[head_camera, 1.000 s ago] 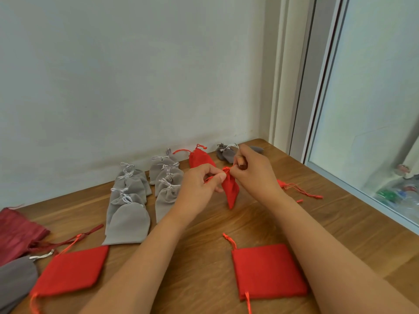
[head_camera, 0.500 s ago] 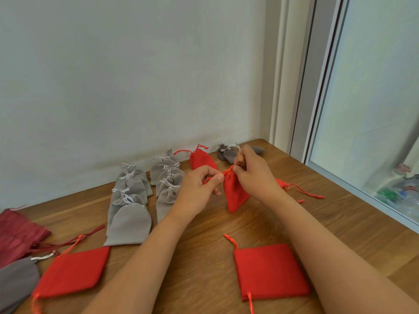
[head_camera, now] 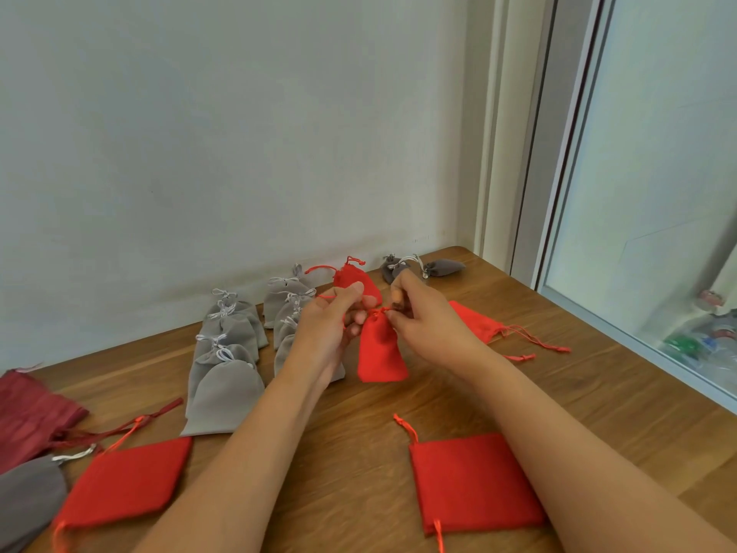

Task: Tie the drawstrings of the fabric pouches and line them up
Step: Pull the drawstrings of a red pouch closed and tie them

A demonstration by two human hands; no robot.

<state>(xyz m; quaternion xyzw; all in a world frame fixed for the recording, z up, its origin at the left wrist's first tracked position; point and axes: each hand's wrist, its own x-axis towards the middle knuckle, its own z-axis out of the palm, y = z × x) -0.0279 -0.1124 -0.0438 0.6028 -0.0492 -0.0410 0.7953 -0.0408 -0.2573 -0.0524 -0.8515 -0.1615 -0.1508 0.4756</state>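
Pinching the drawstring (head_camera: 378, 311) of the red pouch (head_camera: 381, 353), left hand (head_camera: 327, 329) and right hand (head_camera: 432, 325) have spread wider.

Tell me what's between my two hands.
In the head view, a red pouch, neck gathered, is between the left hand and right hand, each pinching its drawstring.

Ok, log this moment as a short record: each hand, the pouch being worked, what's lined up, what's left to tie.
left hand: pinches the drawstring
right hand: pinches the drawstring at the pouch's neck
held pouch: red, neck gathered, body hanging down
lined up: grey pouches, two rows, strings tied
untied: flat red pouch near left, another near right
surface: wooden table
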